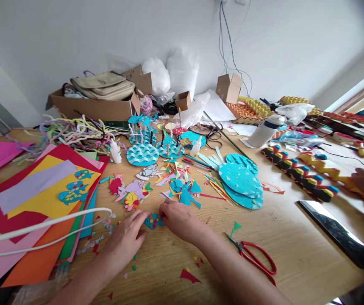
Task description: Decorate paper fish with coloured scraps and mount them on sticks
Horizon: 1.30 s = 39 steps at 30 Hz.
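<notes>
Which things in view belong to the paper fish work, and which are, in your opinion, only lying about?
Probably for the work:
spotted blue paper fish
red-handled scissors
coloured paper sheets
white squeeze bottle

Probably just lying about:
beige bag
dark flat device
small open cardboard box

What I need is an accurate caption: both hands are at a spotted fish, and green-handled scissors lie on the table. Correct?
Not quite: the head view shows red-handled scissors, not green, lying on the table. The left hand and right hand are indeed at a spotted fish.
</notes>
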Tool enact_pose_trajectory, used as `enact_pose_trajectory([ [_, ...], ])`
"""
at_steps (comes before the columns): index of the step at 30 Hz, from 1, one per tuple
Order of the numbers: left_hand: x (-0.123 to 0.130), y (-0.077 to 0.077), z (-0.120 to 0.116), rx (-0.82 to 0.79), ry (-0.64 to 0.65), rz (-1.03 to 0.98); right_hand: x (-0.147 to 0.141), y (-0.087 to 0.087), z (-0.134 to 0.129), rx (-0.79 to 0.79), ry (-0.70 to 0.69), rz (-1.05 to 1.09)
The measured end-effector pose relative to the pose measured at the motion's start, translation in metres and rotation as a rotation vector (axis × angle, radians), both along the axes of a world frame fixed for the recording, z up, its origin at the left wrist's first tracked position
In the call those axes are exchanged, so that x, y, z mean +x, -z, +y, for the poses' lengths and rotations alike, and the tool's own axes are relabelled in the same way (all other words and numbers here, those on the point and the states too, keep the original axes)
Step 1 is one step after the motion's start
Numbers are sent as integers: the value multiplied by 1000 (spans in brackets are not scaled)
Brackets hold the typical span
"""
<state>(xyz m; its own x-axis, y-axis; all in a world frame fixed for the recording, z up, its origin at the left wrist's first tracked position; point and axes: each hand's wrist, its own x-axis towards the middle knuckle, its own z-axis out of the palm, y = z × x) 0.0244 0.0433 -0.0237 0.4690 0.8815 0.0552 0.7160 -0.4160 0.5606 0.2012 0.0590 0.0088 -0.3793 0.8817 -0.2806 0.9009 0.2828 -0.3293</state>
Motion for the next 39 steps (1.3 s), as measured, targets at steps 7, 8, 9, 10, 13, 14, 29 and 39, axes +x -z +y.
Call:
enact_pose_trajectory([
  [7,4,4,2,-2,-24,-60,-2,-3,-2,-19,43,7],
  [8,5,5,3,3,-36,-80,-2,-2,-2,-22,45,9],
  [9,5,7,3,4,-51,-101,-1,-2,-2,-24,47,13],
  [10,6,8,3,2,-66,-121,-1,-1,-2,-25,48,17],
  [13,5,11,5,-2,-103,-175,0,0,-4,-23,55,28],
  [14,5,10,7,8,-110,-191,0,0,-5,-24,57,34],
  [29,5,-8,10,-472,-311,-597,4,3,-4,-46,212,525],
  [39,11,-16,7,-564,-476,-897,-7,12,-7,-375,381,1136],
])
